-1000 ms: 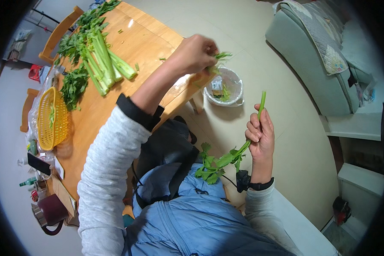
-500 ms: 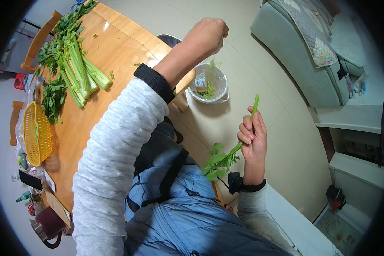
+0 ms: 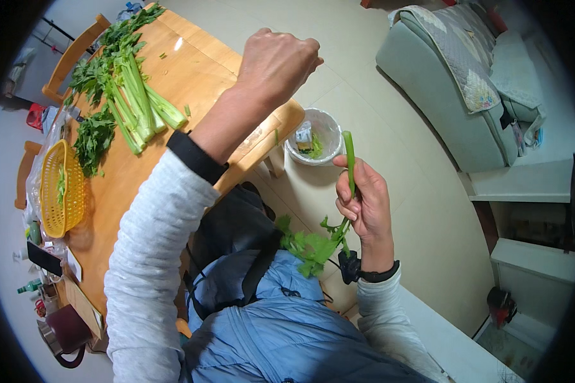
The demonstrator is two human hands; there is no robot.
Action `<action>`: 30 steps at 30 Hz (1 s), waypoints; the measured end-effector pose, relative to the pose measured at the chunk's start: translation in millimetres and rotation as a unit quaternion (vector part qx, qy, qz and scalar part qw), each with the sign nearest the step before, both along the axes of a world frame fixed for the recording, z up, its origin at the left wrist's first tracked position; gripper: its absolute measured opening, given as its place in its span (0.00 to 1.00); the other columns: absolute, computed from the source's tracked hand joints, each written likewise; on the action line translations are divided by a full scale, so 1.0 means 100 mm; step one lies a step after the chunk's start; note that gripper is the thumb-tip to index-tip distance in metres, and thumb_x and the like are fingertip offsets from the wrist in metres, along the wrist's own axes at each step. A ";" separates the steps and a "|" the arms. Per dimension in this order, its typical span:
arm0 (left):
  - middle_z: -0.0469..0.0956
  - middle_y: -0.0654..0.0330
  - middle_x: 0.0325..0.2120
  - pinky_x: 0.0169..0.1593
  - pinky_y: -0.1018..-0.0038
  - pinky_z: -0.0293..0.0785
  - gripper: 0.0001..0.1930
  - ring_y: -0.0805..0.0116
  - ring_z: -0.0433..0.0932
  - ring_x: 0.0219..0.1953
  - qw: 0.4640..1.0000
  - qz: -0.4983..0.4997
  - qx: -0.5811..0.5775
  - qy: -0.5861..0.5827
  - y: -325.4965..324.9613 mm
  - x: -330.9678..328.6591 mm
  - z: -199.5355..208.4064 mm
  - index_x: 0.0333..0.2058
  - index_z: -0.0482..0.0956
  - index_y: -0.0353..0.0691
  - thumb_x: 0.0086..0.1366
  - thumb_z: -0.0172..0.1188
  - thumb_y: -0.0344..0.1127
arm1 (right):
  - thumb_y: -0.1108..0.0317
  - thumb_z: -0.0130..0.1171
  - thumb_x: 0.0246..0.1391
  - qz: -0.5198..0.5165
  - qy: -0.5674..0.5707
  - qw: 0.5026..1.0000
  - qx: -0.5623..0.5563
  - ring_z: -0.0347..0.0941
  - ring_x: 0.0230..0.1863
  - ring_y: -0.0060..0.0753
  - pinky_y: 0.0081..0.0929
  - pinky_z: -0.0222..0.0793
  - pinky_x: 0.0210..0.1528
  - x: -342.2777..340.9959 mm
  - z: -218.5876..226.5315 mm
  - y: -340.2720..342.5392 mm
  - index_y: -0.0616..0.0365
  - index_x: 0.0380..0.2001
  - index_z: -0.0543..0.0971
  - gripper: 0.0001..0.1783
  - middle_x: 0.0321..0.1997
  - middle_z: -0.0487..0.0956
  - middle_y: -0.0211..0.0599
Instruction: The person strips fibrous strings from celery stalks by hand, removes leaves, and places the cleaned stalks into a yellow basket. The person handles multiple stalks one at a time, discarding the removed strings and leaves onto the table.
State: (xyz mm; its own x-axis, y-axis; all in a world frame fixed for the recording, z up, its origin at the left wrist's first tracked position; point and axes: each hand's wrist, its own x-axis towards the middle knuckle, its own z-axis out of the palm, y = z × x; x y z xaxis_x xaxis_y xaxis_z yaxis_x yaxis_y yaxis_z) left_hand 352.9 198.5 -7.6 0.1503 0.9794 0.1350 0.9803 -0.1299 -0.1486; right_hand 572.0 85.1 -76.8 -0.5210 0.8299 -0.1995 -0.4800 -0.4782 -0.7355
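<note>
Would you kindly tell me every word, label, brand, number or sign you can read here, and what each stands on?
There is no readable text.
Small packet in the white bin: any print is too small to read.
Green bottle at the far left: too small to read.
Celery stalk in the right hand: no lettering visible.

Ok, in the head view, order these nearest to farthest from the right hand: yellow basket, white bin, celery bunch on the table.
1. White bin, on the floor, ahead-left of the right hand.
2. Celery bunch, on the table to the left.
3. Yellow basket, farther left on the table.
</note>
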 end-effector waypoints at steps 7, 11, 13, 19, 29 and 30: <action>0.77 0.53 0.45 0.46 0.63 0.74 0.19 0.54 0.76 0.45 0.919 -0.277 0.113 -0.258 -0.93 -0.39 0.43 0.48 0.76 0.43 0.55 0.56 0.26 | 0.56 0.41 0.69 0.139 -0.015 0.989 0.052 0.53 0.13 0.08 0.09 0.51 0.13 -0.35 0.38 0.02 0.66 0.49 0.72 0.23 0.21 0.71 0.28; 0.78 0.60 0.35 0.49 0.66 0.70 0.13 0.62 0.75 0.44 0.954 -0.268 0.032 -0.134 -1.55 -0.56 0.59 0.40 0.77 0.40 0.55 0.60 0.33 | 0.57 0.43 0.68 0.232 -0.044 0.968 0.082 0.54 0.13 0.08 0.10 0.49 0.15 -0.69 0.60 0.01 0.66 0.49 0.73 0.22 0.22 0.72 0.27; 0.75 0.62 0.31 0.46 0.69 0.70 0.09 0.64 0.74 0.39 0.972 -0.213 0.038 -0.092 -1.78 -0.71 0.66 0.35 0.75 0.40 0.54 0.58 0.33 | 0.57 0.44 0.68 0.262 -0.074 0.956 0.107 0.54 0.14 0.08 0.10 0.49 0.15 -0.90 0.70 -0.01 0.66 0.50 0.73 0.21 0.22 0.73 0.27; 0.74 0.61 0.30 0.40 0.72 0.69 0.10 0.64 0.73 0.35 0.991 -0.119 0.056 -0.035 -2.44 -1.09 0.61 0.36 0.72 0.39 0.55 0.56 0.32 | 0.61 0.45 0.68 0.354 -0.101 0.925 0.096 0.55 0.15 0.09 0.10 0.50 0.15 -1.40 0.84 -0.22 0.63 0.52 0.73 0.19 0.24 0.73 0.27; 0.75 0.55 0.25 0.33 0.70 0.71 0.10 0.60 0.75 0.29 0.924 0.048 0.272 -0.263 -2.89 -1.35 0.05 0.38 0.74 0.35 0.57 0.60 0.26 | 0.61 0.46 0.67 0.370 -0.033 0.928 0.026 0.55 0.16 0.09 0.10 0.50 0.16 -2.03 0.79 -0.66 0.60 0.54 0.72 0.18 0.28 0.73 0.29; 0.76 0.55 0.27 0.34 0.71 0.72 0.09 0.61 0.77 0.30 0.907 0.072 0.261 -0.322 -2.93 -1.36 0.02 0.39 0.75 0.34 0.58 0.59 0.27 | 0.61 0.47 0.67 0.362 -0.042 0.930 0.041 0.55 0.17 0.09 0.10 0.51 0.17 -2.05 0.78 -0.66 0.59 0.54 0.72 0.18 0.28 0.73 0.28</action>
State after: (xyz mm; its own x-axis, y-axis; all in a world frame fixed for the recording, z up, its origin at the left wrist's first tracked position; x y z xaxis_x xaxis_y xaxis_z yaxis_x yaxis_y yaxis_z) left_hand 217.3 -94.8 -5.3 -0.2492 0.7605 0.5996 0.8871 -0.0693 0.4564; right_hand 367.1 18.8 1.5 -0.9349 0.2815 -0.2163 0.0073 -0.5939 -0.8045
